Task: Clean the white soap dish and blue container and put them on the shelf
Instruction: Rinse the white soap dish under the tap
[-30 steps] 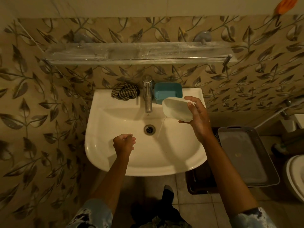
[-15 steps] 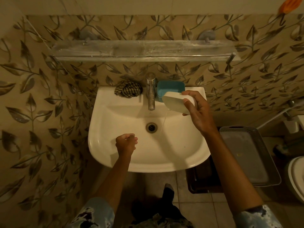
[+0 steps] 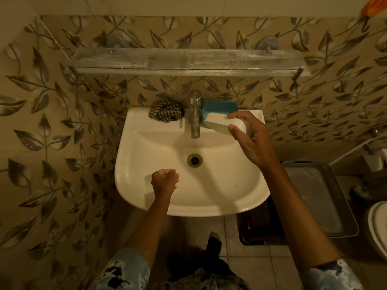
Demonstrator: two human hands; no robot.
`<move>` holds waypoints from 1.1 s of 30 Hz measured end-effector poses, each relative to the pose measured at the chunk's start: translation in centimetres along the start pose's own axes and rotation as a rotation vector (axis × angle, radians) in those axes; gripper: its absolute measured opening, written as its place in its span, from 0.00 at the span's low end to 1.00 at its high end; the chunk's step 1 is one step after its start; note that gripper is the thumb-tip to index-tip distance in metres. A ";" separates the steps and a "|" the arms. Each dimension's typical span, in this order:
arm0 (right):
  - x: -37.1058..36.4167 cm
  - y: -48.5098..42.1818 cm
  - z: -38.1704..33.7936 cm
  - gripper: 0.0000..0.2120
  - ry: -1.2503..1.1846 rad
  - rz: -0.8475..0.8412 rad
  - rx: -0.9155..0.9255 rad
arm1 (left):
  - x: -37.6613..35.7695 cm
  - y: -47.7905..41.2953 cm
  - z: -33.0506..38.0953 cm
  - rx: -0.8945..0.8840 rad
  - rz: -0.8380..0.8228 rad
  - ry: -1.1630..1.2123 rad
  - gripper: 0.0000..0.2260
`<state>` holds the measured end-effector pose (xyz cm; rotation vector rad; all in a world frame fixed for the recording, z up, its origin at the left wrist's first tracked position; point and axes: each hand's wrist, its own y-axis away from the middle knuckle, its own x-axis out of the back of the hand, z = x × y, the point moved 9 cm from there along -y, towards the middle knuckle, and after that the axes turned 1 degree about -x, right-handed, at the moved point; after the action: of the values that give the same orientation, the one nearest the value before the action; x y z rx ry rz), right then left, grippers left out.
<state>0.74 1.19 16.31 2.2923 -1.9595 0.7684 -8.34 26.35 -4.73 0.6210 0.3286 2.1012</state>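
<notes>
White soap dish, pinched by the right hand, is moving back beside the tap, emptied; rinsing looks done. Left hand is idling, fisted, empty.

No text, label, brand or number can be read anywhere.

Blue container mostly behind white soap dish; toilet cut by right edge.
</notes>
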 end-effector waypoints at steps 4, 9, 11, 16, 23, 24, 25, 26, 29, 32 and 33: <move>-0.1 -0.1 -0.8 0.10 -0.009 -0.004 0.031 | 0.1 -0.1 0.0 -0.006 0.001 0.002 0.08; -0.9 0.3 1.0 0.10 -0.023 0.006 0.028 | 0.1 -0.2 0.1 -0.008 0.007 0.010 0.07; -1.6 0.9 2.6 0.10 0.006 -0.020 -0.010 | 0.0 -0.2 0.1 -0.010 0.006 0.008 0.07; -1.4 1.2 3.3 0.10 0.011 -0.012 -0.017 | -0.2 -0.4 0.4 -0.012 0.004 0.000 0.07; -0.4 1.1 2.7 0.11 0.020 0.019 0.025 | -0.9 -0.4 0.2 -0.011 -0.012 -0.011 0.07; -0.8 1.1 2.9 0.10 0.038 -0.015 0.013 | -1.0 -0.3 0.2 -0.010 -0.013 -0.010 0.07; -1.0 1.2 3.2 0.10 0.057 -0.040 0.002 | -1.0 -0.3 0.1 -0.008 -0.015 -0.008 0.07; -1.0 1.3 3.3 0.10 0.061 -0.037 0.000 | -1.1 -0.3 0.1 -0.006 -0.017 -0.007 0.07; -0.3 1.4 2.8 0.12 0.018 0.026 0.035 | -1.2 -0.5 0.1 -0.013 -0.023 -0.015 0.07; -0.5 1.4 2.8 0.11 0.007 0.018 0.018 | -1.2 -0.8 0.0 -0.008 -0.015 -0.018 0.07; -0.4 1.4 2.9 0.11 0.007 0.031 0.017 | -1.2 -0.9 0.0 -0.005 -0.016 -0.019 0.06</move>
<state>0.39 0.32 13.17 2.2712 -1.9974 0.7977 -7.19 25.87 -5.52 0.6333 0.3163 2.0789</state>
